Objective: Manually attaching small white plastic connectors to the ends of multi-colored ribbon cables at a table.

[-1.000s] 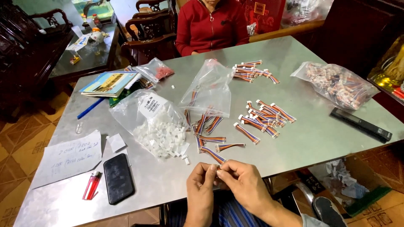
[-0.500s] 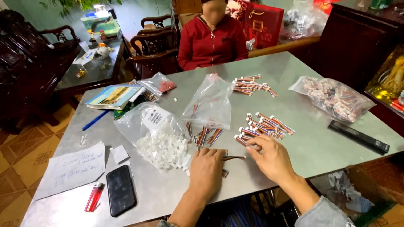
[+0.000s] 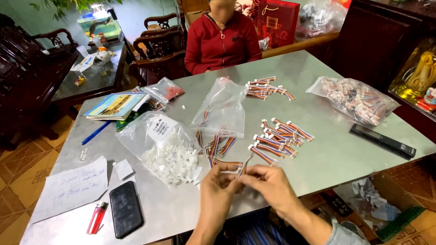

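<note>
Phone, red lighter, perhaps notes.

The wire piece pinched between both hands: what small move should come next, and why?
Probably lay the wire piece on the pile of finished wires just beyond the right hand. Both hands, the left hand too, pinch it at the table's near edge, and similar pieces already lie there in a row.

Brushed metal table, glossy plastic bags
</note>
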